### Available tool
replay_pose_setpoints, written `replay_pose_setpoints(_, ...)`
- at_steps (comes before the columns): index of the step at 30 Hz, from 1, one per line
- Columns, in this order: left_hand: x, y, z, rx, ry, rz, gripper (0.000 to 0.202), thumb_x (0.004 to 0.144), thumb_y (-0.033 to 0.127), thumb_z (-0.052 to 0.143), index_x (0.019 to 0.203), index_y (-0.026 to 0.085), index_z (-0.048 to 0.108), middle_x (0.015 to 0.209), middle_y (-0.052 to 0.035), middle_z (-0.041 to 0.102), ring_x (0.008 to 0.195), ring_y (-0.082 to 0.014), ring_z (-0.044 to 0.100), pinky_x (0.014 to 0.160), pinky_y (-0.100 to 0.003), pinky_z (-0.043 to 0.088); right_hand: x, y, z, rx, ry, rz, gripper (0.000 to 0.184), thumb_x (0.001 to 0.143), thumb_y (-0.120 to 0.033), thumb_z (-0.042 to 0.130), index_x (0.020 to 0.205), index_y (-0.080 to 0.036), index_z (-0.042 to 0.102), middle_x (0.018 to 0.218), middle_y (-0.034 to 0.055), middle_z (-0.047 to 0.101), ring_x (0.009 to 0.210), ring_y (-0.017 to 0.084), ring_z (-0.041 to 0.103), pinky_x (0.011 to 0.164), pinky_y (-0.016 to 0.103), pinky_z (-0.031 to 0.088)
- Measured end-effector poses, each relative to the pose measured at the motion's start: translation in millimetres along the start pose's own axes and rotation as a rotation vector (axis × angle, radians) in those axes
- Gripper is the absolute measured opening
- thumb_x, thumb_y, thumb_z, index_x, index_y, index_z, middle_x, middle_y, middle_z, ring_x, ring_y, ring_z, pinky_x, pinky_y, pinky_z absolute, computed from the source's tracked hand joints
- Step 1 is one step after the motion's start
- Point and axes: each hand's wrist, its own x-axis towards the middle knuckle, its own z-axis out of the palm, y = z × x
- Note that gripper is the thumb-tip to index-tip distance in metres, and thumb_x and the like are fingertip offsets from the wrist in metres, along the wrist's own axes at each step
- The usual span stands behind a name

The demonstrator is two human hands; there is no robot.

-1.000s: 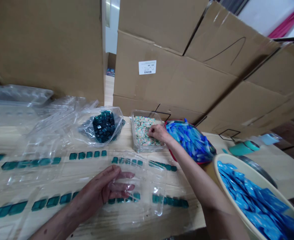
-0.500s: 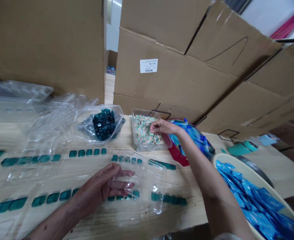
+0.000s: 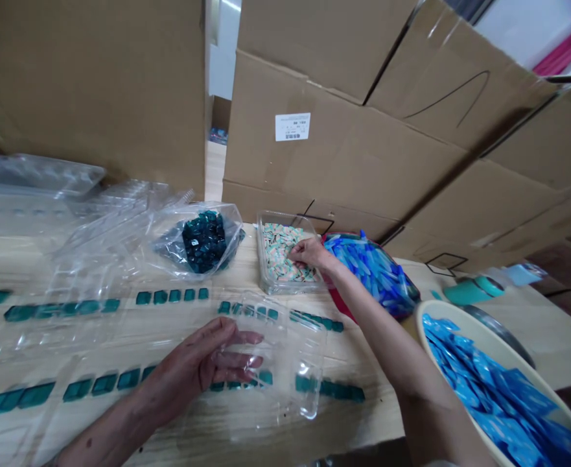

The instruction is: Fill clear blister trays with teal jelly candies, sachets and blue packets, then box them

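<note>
My left hand point(image 3: 217, 357) grips a clear plastic tray point(image 3: 309, 353) by its left side, the fingers showing through the plastic. It is held above the rows of teal square pieces point(image 3: 129, 378) on the table. Farther off, my right hand point(image 3: 309, 251) reaches into a clear plastic box point(image 3: 264, 285) filled with small patterned pieces point(image 3: 280, 243) in pale pink and green. Its fingertips are pinched together among these pieces; whatever they hold is too small to make out. Left of that box lies an open plastic bag point(image 3: 168, 256) containing a heap of dark teal pieces point(image 3: 205, 241).
Blue pen-like sticks point(image 3: 367, 263) fill a red container beside my right forearm. A cream basin point(image 3: 428, 334) of blue packets point(image 3: 489, 383) stands at the right, with a teal bottle point(image 3: 474, 290) behind. Clear trays point(image 3: 37, 175) are stacked at left. Cardboard boxes point(image 3: 338, 143) wall the back.
My right hand has shifted slightly within the box, its wrist lower and more of the blue sticks showing. My left hand keeps its hold on the clear tray, nearly still.
</note>
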Motion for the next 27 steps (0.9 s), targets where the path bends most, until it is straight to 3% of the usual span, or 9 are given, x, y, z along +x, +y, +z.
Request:
replay_pose_setpoints(5,-0.5,1.6,-0.1,-0.015,-0.004,0.017,0.023,0.083,0.034,0.061,0.094,0.016,0.054,0.116,-0.0136,0.066,0.093,-0.0293,0.068,0.078,-0.041,0.055,-5.3,-4.6,2.1,-0.156,0.061,-0.034,0.011,0.065,-0.023,0.072,0.068,-0.014,0.068,0.060,-0.0009,0.063,0.048,0.007,0.050,0.044,0.017,0.038)
replay_pose_setpoints(10,-1.6,2.3,2.1,-0.014,-0.009,0.015,0.023,0.082,0.035,0.062,0.093,0.016,0.054,0.116,-0.0142,0.065,0.092,-0.0295,0.069,0.078,-0.042,0.055,-7.5,-3.5,2.9,-0.107,0.036,-0.028,0.018,0.062,-0.019,0.074,0.079,-0.015,0.068,0.067,-0.0014,0.063,0.056,0.009,0.053,0.050,0.018,0.040)
replay_pose_setpoints(17,-2.3,1.2,-0.1,-0.010,-0.028,0.030,0.022,0.084,0.035,0.060,0.094,0.016,0.053,0.116,-0.0137,0.065,0.092,-0.0288,0.069,0.078,-0.040,0.055,-7.0,-3.6,6.7,-0.046,0.037,-0.140,0.016,0.060,-0.017,0.072,0.072,-0.015,0.063,0.066,-0.0028,0.060,0.060,0.010,0.053,0.057,0.019,0.042)
replay_pose_setpoints(23,-1.0,0.1,-3.4,-0.001,-0.036,0.035,0.023,0.085,0.035,0.058,0.095,0.016,0.053,0.120,-0.0152,0.063,0.095,-0.0302,0.068,0.081,-0.043,0.054,-17.9,-5.8,-20.2,0.226,-0.003,-0.114,0.024,0.063,-0.030,0.072,0.077,-0.014,0.060,0.061,-0.0024,0.057,0.054,0.009,0.050,0.054,0.021,0.042)
replay_pose_setpoints(27,-1.4,1.0,-2.3,-0.004,-0.037,0.028,0.022,0.085,0.035,0.059,0.094,0.016,0.053,0.119,-0.0150,0.064,0.094,-0.0300,0.068,0.080,-0.043,0.055,-27.8,-10.1,-38.8,0.294,-0.056,-0.125,0.030,0.061,-0.035,0.074,0.077,-0.013,0.062,0.062,-0.0016,0.059,0.056,0.009,0.052,0.056,0.021,0.043)
